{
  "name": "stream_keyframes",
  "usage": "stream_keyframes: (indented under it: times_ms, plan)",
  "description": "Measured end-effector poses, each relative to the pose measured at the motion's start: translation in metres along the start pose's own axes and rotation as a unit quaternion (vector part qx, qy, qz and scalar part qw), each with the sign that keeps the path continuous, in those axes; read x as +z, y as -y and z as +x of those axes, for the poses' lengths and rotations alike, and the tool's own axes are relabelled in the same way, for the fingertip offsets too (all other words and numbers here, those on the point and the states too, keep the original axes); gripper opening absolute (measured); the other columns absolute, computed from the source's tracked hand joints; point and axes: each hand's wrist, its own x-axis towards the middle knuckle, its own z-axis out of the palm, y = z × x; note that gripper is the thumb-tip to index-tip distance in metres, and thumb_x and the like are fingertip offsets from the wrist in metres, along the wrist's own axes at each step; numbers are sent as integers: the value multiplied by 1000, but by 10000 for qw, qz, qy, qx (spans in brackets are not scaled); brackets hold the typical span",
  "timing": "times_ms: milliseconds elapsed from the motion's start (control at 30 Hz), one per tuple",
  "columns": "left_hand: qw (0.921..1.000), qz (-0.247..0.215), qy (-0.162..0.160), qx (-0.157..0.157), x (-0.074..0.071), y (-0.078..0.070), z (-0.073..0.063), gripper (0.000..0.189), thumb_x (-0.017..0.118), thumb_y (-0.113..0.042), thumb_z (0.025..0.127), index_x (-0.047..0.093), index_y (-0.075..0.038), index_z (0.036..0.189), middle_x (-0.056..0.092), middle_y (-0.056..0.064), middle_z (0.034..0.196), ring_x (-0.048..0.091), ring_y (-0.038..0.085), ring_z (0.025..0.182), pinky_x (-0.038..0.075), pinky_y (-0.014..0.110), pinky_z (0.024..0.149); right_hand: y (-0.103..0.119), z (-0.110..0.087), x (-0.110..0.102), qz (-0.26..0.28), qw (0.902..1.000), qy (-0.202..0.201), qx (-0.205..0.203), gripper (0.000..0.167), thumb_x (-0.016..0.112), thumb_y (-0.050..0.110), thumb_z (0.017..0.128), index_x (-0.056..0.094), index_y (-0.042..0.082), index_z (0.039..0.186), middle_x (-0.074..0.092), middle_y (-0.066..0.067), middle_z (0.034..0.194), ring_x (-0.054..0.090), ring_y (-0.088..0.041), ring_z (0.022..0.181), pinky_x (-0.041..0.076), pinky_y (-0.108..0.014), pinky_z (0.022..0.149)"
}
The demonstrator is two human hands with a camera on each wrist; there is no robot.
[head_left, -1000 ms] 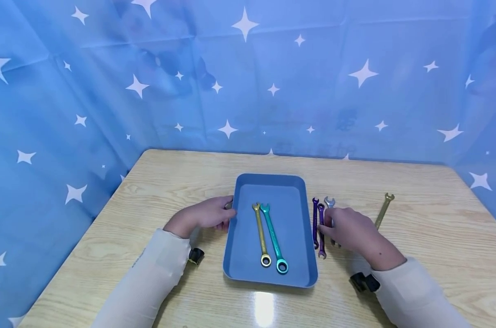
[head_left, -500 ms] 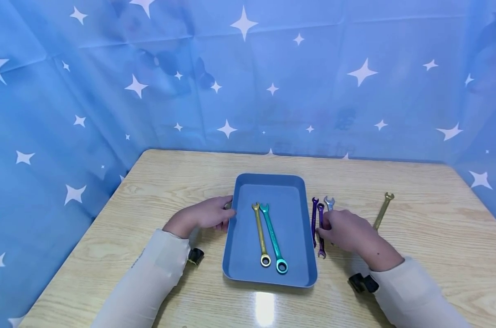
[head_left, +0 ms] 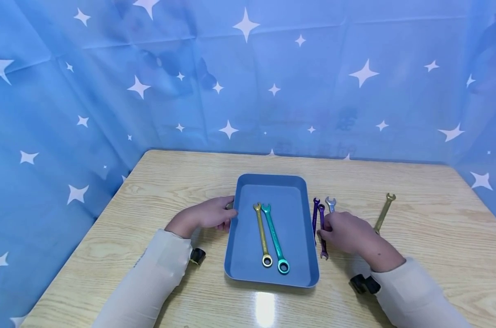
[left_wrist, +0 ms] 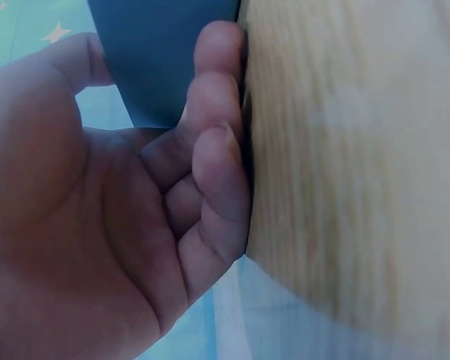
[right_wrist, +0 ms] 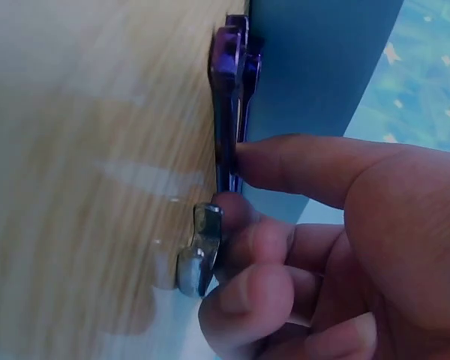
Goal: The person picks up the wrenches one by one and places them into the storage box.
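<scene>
My left hand (head_left: 210,213) holds the left side of a blue tray (head_left: 272,283), thumb at the rim and fingers curled against the outer wall near the tabletop. Inside the tray lie a gold combination wrench (head_left: 262,234) and a green one (head_left: 274,239). Right of the tray, my right hand (head_left: 348,232) pinches a purple wrench (right_wrist: 225,97) between thumb and forefinger. A second purple wrench (head_left: 315,212) lies between it and the tray. A silver wrench (right_wrist: 199,255) sits by the curled fingers, mostly covered by the hand in the head view.
Farther right, a gold wrench (head_left: 385,212) rests on the wooden table (head_left: 182,177), its lower end behind the right hand. A blue curtain with white stars (head_left: 248,91) hangs behind the table and along its left side.
My right thumb and fingers have shifted slightly nearer the front, closing on the purple wrench and covering more of the silver one. The left hand and tray stay in place.
</scene>
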Motion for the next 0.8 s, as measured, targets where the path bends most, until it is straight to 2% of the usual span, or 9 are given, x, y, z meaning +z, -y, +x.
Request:
stream_keyframes:
  times_ms: [233, 533, 800]
  plan:
    - [10000, -5, 9, 8, 0, 1, 2, 37, 42, -22, 102, 47, -13, 138, 65, 8, 75, 58, 19, 60, 52, 32, 63, -5, 2, -1, 339, 9994, 8, -29, 45, 62, 19, 96, 38, 19, 58, 32, 7, 52, 34, -10, 47, 31, -27, 49]
    - [10000, -42, 59, -4, 0, 0, 1, 36, 41, -22, 102, 48, -13, 136, 65, 7, 74, 57, 18, 60, 51, 31, 62, -6, 4, 0, 610, 9978, 235, -119, 42, 59, 17, 98, 39, 17, 60, 34, 6, 53, 33, -10, 47, 33, -28, 49]
    - [9999, -131, 81, -34, -1, -2, -1, 39, 41, -21, 102, 44, -12, 140, 64, 8, 74, 56, 19, 60, 50, 31, 61, -6, 4, -1, 640, 9976, 256, -113, 45, 61, 18, 95, 37, 20, 56, 30, 8, 51, 30, -9, 45, 31, -27, 48]
